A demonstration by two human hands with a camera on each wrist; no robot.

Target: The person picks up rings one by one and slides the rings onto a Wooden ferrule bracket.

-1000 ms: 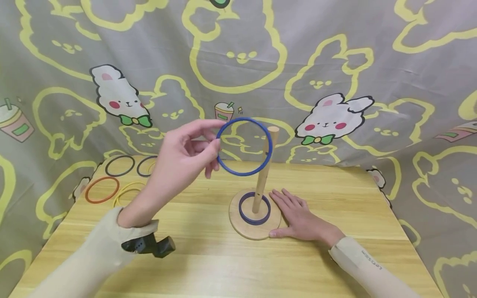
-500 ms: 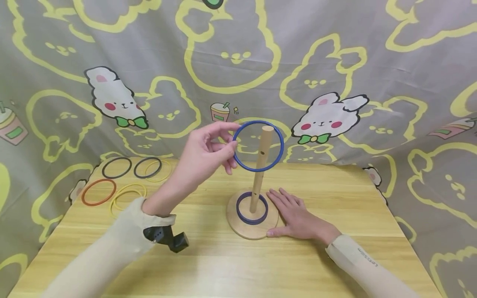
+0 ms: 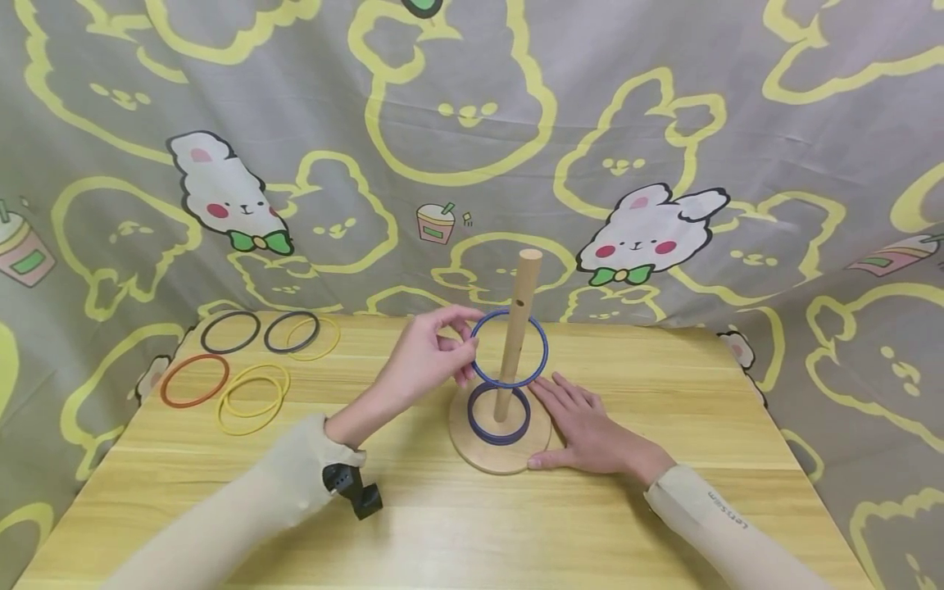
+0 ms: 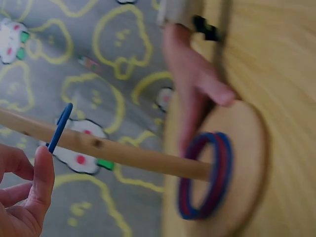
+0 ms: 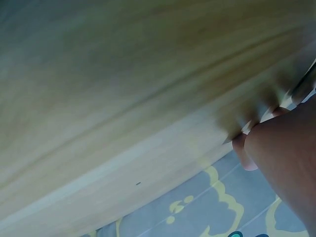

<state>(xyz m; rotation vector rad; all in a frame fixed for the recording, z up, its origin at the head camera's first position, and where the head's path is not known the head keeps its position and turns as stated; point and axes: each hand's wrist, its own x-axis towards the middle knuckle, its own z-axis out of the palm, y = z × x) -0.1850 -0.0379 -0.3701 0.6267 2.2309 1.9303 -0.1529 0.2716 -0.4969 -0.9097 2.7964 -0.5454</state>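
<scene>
The blue ring [image 3: 546,358] now sits lower in the frame than half a second ago, when it was level with the top of the wooden post [image 3: 519,319]. Its near side crosses in front of the post and its far side appears to pass behind, so I judge it is threaded on, though not yet down with the rest. In the head view it seems to meet the stacked rings [image 3: 501,441] around the foot of the post; the left wrist view shows they are well apart.

The left hand [image 3: 429,352], at the centre, pinches the blue ring by its left edge between thumb and fingers. The right hand [image 3: 593,434], lower right of centre, grasps nothing: it lies with fingers extended at the right edge of the round base [image 3: 501,460], its place unchanged.

At middle left, the red ring [image 3: 193,405] and other loose rings lie on the table [image 3: 428,533], untouched.
</scene>
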